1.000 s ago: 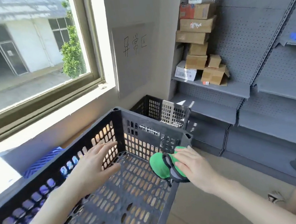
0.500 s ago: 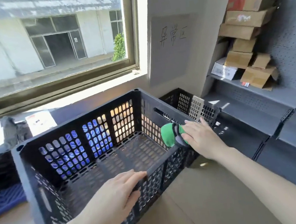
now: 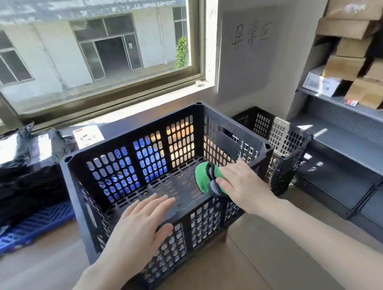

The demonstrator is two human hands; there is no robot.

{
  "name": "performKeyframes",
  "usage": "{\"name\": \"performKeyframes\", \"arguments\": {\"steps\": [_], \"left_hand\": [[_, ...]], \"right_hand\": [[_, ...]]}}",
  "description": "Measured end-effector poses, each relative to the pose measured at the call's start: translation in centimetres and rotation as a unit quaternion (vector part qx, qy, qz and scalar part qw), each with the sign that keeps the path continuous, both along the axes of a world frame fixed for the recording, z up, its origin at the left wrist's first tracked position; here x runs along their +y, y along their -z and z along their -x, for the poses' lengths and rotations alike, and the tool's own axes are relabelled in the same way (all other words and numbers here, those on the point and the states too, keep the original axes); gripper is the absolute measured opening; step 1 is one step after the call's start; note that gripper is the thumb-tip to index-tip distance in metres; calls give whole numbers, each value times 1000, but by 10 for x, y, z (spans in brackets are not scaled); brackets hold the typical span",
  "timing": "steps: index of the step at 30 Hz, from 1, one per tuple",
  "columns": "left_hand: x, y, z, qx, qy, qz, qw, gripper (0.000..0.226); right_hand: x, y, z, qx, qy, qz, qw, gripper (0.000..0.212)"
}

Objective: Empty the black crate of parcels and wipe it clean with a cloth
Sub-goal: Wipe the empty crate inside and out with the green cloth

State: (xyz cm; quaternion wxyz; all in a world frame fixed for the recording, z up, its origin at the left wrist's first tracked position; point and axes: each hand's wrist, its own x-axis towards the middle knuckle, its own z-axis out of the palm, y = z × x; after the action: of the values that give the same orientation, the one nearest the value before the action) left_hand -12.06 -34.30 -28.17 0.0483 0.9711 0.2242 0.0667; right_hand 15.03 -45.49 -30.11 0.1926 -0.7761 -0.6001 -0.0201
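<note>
Head view: black perforated plastic crate point(image 3: 148, 126) is standing upright at centre frame. It's rectangular, w/ slotted grid walls & floor, solid corner posts and a handle cut-out in the R end wall. L hand point(image 3: 138, 229) is lying across the near rim, fingers straight & slightly spread, thumb hanging down the outer wall. R hand point(image 3: 243, 181) is gripping green-and-grey wadded cloth point(image 3: 205, 177), fingers bent over the soft bundle, pressing it vs. the inside of the near-R corner, just under the rim. Black glossy crinkled poly-bag parcels point(image 3: 14, 166) are lying piled at L below the window sill, on a blue ribbed plastic pallet point(image 3: 12, 231). 2nd black mesh crate point(image 3: 282, 141) is standing just behind the main one's R end. Grey perforated metal shelving point(image 3: 358, 135) is running along R. Brown cardboard boxes point(image 3: 354, 46) are sitting stacked on an upper shelf.
</note>
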Motion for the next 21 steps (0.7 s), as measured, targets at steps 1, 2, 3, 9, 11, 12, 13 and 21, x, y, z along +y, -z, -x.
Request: {"name": "performKeyframes", "arguments": {"steps": [1,2,3,9,11,12,13,21], "left_hand": [[2,0,9,6,-9,-2,1000,57],[3,0,18,11,-20,3,1000,59],[2,1,27,12,-32,11,999,62],[-6,7,84,-17,-98,26,995,73],[-10,8,102,-22,-119,25,992,75],[-12,9,110,-24,-128,27,991,75],[-13,10,117,-25,-136,29,990,74],[-28,12,124,-62,-157,56,984,85]], "right_hand": [[1,1,11,3,-11,-10,1000,45],[2,3,22,7,-21,-18,1000,46],[2,6,33,7,-31,-22,999,47],[10,20,107,-7,-90,-36,995,45],[14,22,130,-13,-108,-44,993,44],[16,23,141,-14,-116,-50,992,44],[17,23,152,-15,-124,-57,991,43],[18,23,210,-57,-155,-96,982,38]]}}
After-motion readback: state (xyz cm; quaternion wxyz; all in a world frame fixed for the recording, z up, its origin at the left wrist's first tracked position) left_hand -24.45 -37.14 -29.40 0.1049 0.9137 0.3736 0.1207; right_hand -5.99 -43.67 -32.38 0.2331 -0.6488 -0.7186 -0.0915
